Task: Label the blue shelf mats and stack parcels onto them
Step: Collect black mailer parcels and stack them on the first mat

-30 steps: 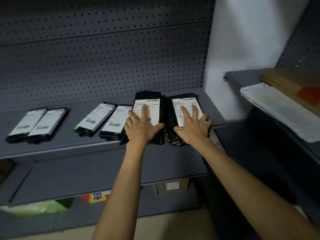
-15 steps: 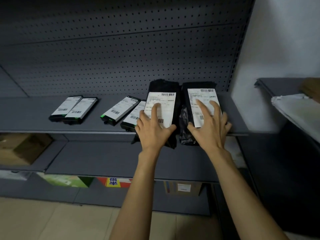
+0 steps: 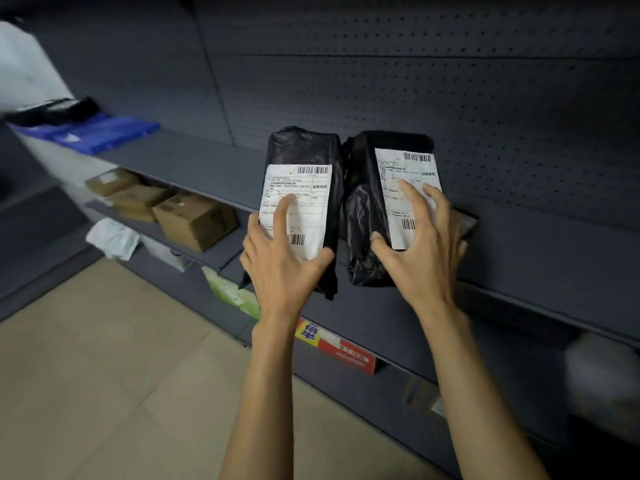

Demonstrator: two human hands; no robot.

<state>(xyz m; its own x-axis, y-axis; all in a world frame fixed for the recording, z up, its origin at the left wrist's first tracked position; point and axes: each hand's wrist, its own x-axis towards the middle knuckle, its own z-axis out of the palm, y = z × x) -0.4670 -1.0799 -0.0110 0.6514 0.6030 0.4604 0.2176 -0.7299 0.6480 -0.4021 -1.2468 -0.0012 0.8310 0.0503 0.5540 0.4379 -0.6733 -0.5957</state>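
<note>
Fingers splayed and clamping, your left hand [image 3: 282, 261] holds the left parcel [image 3: 304, 147], your right hand [image 3: 420, 251] the right parcel [image 3: 363, 188]; next, probably carry both to the blue mats [image 3: 110, 131] at ten o'clock.

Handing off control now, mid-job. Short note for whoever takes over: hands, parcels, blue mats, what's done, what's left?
Left hand grips the left black parcel, index finger on its label.
Right hand grips the right black parcel, over its label.
Both parcels appear lifted in front of the grey shelf, side by side, labels facing the camera.
Blue mats lie at that shelf's far left end; a dark item lies on them, too blurred to identify.
Done: both parcels in hand. Left: carry them to the mats and stack them. Mat labels cannot be made out.
</note>
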